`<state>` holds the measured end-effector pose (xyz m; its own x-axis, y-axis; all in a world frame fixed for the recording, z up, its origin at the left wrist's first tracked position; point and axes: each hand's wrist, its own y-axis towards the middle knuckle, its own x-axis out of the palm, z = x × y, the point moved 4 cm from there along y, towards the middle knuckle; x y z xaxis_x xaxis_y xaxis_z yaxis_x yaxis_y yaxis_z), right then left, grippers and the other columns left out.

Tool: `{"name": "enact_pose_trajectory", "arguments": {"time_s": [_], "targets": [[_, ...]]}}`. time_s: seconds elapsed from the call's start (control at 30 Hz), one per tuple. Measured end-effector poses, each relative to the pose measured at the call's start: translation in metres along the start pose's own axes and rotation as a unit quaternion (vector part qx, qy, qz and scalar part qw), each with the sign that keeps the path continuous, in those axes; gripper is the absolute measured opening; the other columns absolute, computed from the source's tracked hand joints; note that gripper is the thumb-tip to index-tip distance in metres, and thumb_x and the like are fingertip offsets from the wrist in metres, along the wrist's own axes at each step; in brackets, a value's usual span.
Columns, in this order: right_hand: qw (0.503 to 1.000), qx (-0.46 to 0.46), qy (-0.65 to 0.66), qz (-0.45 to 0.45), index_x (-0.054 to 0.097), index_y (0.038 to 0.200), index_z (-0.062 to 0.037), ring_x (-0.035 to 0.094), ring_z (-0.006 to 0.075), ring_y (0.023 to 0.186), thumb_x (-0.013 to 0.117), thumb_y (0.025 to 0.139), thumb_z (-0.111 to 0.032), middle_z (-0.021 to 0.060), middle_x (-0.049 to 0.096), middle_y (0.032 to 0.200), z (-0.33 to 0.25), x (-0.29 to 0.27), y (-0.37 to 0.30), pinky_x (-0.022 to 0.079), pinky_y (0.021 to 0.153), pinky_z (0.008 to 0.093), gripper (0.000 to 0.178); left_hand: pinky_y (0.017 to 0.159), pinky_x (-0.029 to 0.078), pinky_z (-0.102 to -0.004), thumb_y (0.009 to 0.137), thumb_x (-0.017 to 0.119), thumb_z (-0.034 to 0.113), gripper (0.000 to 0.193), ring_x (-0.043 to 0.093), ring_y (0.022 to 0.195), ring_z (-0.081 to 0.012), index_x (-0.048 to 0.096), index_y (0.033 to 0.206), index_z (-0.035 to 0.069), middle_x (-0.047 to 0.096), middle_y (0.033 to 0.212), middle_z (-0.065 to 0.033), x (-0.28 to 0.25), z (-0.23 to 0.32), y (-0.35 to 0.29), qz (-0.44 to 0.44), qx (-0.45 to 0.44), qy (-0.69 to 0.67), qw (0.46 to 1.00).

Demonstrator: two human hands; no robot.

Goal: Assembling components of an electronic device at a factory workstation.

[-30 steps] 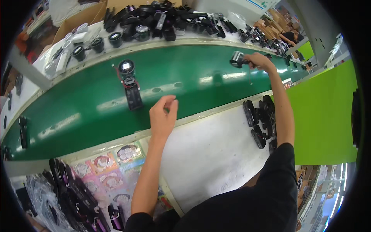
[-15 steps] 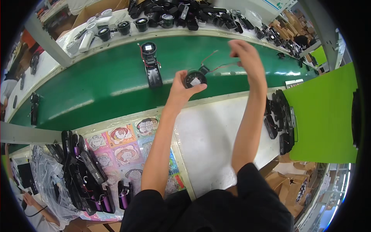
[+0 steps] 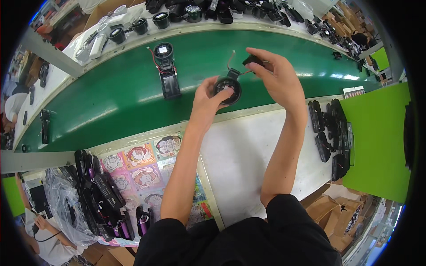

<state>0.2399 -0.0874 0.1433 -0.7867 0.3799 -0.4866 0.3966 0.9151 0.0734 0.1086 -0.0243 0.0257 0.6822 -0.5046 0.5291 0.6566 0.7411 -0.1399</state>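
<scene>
My left hand (image 3: 205, 99) is closed on a round black fan head (image 3: 235, 98) above the near edge of the green belt, its thumb across the middle of the head. A small black hinge piece (image 3: 233, 73) sticks out from the head, with thin red and white wires (image 3: 230, 58) beside it. To the right, my right hand (image 3: 282, 82) pinches a small dark part (image 3: 253, 61) between thumb and fingers; its exact kind is hard to make out. Another black fan unit (image 3: 170, 84) with a round head and red wire lies on the belt to the left.
The green belt (image 3: 111, 95) crosses ahead of a white worktop (image 3: 239, 164). Black handle parts (image 3: 339, 133) are piled at right by a green panel (image 3: 377, 137). At left lie black casings with purple cells (image 3: 106, 195) and plastic wrap (image 3: 66, 204). Fan heads (image 3: 160, 20) line the far shelf.
My left thumb has shifted from the edge of the fan head onto its middle. My right hand has turned and come nearer the head, and a dark part now shows in its fingers.
</scene>
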Motion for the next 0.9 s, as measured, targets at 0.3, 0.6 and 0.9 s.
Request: {"name": "enact_pose_trajectory", "arguments": {"time_s": [0.3,0.6,0.9], "targets": [[0.989,-0.095,-0.105,-0.029,0.063,0.092,-0.0012,0.063,0.0267,0.087,0.063,0.076,-0.008,0.0133,0.067,0.089,-0.008,0.024,0.008,0.049,0.076,0.0352,0.017,0.068,0.056,-0.0385,0.069,0.059,-0.005,0.049,0.059,0.084,-0.0181,0.048,0.117,0.001,0.054,0.096,-0.0076,0.004,0.006,-0.006,-0.072,0.003,-0.048,0.996],[0.989,-0.094,-0.044,-0.106,0.064,0.097,-0.0019,0.063,0.0155,0.083,0.067,0.076,-0.009,0.0077,0.067,0.087,0.012,0.035,0.017,0.049,0.075,0.0288,0.022,0.065,0.055,-0.0403,0.086,0.057,0.014,0.027,0.059,0.079,-0.0161,0.053,0.109,0.001,0.057,0.092,-0.0061,-0.003,0.007,-0.004,-0.05,-0.014,-0.124,0.991],[0.979,-0.03,0.113,-0.167,0.064,0.104,0.0002,0.062,0.0163,0.083,0.066,0.08,-0.017,0.0101,0.067,0.09,0.037,0.053,0.025,0.048,0.073,0.0283,0.03,0.064,0.055,-0.0337,0.091,0.054,0.025,0.026,0.059,0.075,-0.0131,0.058,0.101,0.002,0.059,0.087,-0.0043,-0.02,0.005,0.002,0.003,0.061,-0.082,0.995]]}}
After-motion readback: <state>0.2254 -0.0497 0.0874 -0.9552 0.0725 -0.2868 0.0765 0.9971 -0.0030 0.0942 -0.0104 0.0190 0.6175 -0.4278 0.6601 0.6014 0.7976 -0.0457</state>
